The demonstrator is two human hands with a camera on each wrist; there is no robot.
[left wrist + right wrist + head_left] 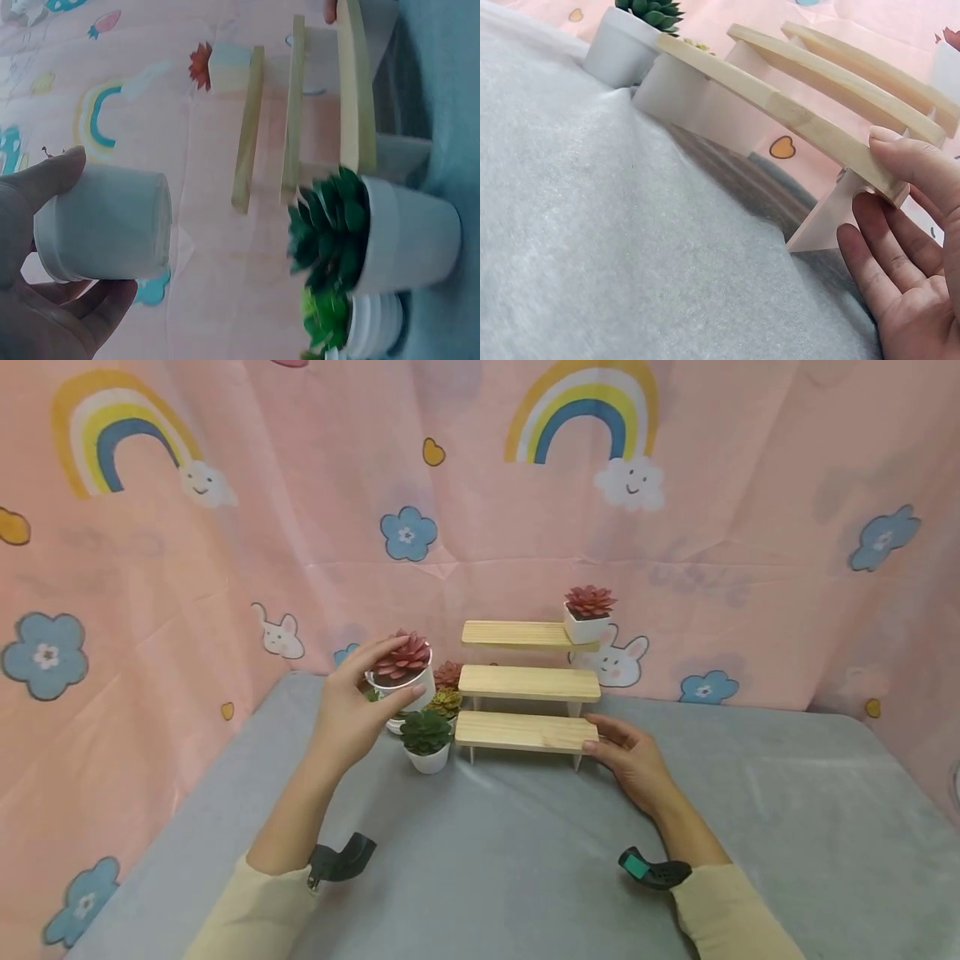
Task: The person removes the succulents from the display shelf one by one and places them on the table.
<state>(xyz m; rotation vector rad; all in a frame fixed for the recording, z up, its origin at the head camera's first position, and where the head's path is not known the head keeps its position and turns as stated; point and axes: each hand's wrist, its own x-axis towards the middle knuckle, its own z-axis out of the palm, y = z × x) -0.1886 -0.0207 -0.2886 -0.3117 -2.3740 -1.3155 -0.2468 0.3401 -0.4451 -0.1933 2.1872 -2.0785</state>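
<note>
My left hand (352, 706) grips a white round pot with a red succulent (405, 662), thumb on one side and fingers on the other. In the left wrist view this white pot (112, 221) is held in the air, clear of the other plants. My right hand (633, 764) pinches the right end of the lowest board of a three-tier wooden shelf (525, 731), thumb on top and fingers beneath, as the right wrist view shows. A red succulent in a square white pot (587, 618) stands at the right end of the top board.
Left of the shelf, a green succulent (426, 735) in a white pot stands in front of a yellow-green succulent (446, 702) and another red succulent (448, 675). A grey cloth (510, 860) covers the table. Behind it hangs a pink patterned curtain (487, 518).
</note>
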